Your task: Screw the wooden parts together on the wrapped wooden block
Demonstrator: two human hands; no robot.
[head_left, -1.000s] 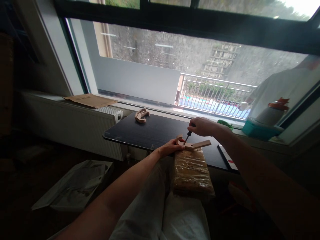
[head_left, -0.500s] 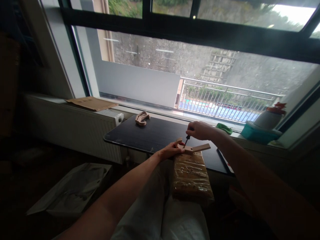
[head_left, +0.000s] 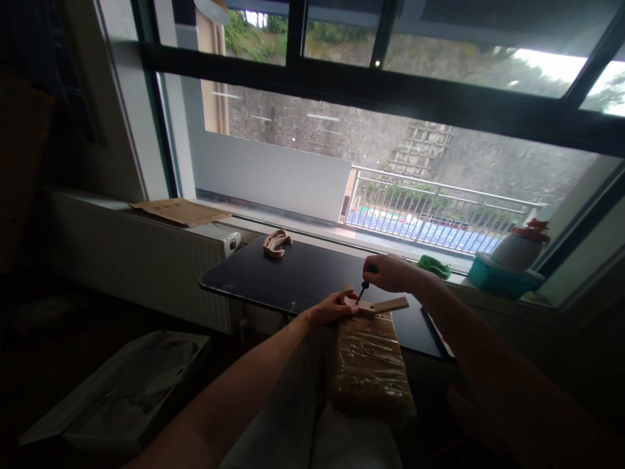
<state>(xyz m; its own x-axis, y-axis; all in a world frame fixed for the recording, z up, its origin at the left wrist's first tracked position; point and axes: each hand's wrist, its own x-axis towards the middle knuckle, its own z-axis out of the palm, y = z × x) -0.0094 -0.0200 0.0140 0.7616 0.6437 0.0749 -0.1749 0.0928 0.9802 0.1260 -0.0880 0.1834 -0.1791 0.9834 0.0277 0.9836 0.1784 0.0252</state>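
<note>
With right fingers [head_left: 370, 278], gripping a screwdriver [head_left: 364, 285], tip down at the wooden piece [head_left: 393, 304] just below them; with left fingers [head_left: 349, 311], pinching that piece's curved end (thumb in front), over the wrapped block [head_left: 371, 365].

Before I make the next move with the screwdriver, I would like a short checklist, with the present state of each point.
1. Left hand holding the wooden piece: ok.
2. Right hand gripping the screwdriver by its handle: ok.
3. Wrapped block under the wooden piece: ok, at its far end.
4. Screwdriver tip properly seated: cannot tell, too small.
5. Left hand well away from the tip: not ok, it is close beside.
6. Curved pieces on the table apart from both hands: ok.
</note>
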